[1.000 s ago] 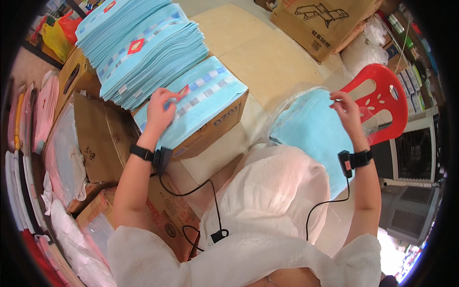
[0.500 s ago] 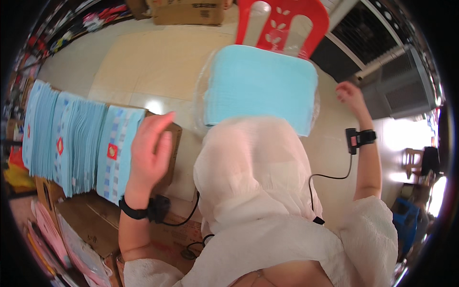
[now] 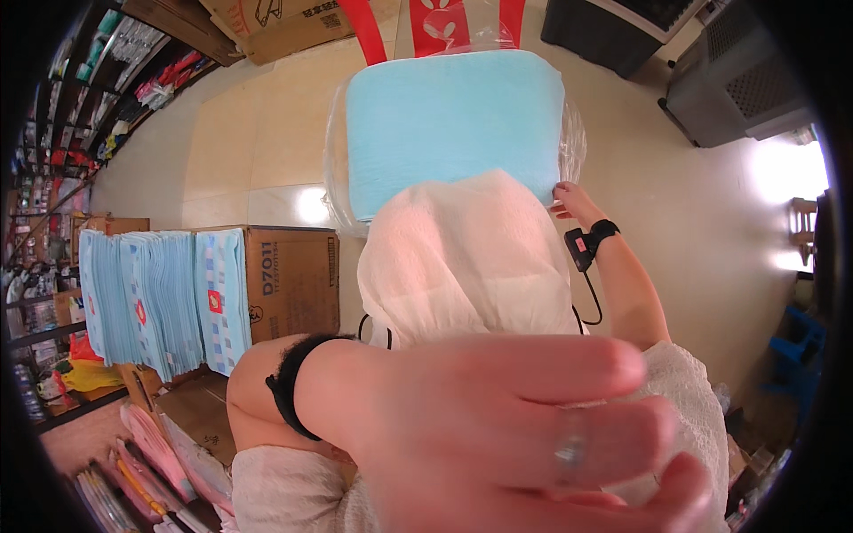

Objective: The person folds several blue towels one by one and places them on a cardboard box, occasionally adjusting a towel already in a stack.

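A thick light-blue padded stack (image 3: pixel 458 120), apparently of soft sheets, sits in a clear plastic bag (image 3: pixel 336 169) in front of my knees. At its near right corner is my right hand (image 3: pixel 576 202), fingertips touching the edge and slightly apart. My left hand (image 3: pixel 498 426) is large and close in front of my chest, a little blurred. Its fingers stretch out to the right, spread, with nothing seen in them; a ring shows on one finger. Folded light-blue packs (image 3: pixel 164 298) with checked bands and red labels stand in a row to my left.
The row of packs stands against a cardboard box (image 3: pixel 293 284). Behind the stack is a red plastic chair (image 3: pixel 440 27). A grey plastic crate (image 3: pixel 737 80) stands at the far right and filled shelves (image 3: pixel 80 80) at the far left. A cable (image 3: pixel 593 302) hangs by my right wrist.
My left hand has swung from beside the packs to in front of my chest. My right hand has come in from the right to the stack's near corner. The view has shifted.
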The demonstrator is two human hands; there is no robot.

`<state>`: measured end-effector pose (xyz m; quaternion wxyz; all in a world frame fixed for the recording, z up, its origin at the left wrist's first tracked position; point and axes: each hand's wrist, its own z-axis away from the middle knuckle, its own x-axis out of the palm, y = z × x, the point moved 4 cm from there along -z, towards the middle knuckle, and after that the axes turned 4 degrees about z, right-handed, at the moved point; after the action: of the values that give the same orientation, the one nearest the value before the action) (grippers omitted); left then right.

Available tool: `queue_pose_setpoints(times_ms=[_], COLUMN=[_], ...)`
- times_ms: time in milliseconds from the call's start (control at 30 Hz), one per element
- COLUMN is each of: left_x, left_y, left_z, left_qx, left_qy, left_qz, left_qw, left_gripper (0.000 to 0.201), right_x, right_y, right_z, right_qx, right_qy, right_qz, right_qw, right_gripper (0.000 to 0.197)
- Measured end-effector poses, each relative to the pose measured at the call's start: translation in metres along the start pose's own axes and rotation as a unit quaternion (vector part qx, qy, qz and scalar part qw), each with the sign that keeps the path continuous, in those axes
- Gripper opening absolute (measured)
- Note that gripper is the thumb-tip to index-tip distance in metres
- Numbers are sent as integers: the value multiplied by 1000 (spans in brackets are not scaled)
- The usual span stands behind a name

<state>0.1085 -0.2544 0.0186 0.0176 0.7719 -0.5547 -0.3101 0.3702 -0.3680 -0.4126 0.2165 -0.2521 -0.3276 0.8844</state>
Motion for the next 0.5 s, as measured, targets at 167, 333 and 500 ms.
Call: queue_pose_setpoints(times_ms=[167,333,500], left_x=[-22,-51,-77], left_y=[-26,-145,-208], left_z=[13,134,358], left_qx=[-122,-526,-820], left_qy=[-21,89,66], left_qz=[-71,-53,-125], left_qw=[990,844,555], left_gripper=[38,38,53], right_x=[10,9,-4], right_y=[8,22,42], right_z=[-19,-28,-40], right_qx=[17,58,32], right_qy=[6,6,5], right_qz=[-94,-132,-217], right_qw=[995,990,976], right_gripper=[39,42,15])
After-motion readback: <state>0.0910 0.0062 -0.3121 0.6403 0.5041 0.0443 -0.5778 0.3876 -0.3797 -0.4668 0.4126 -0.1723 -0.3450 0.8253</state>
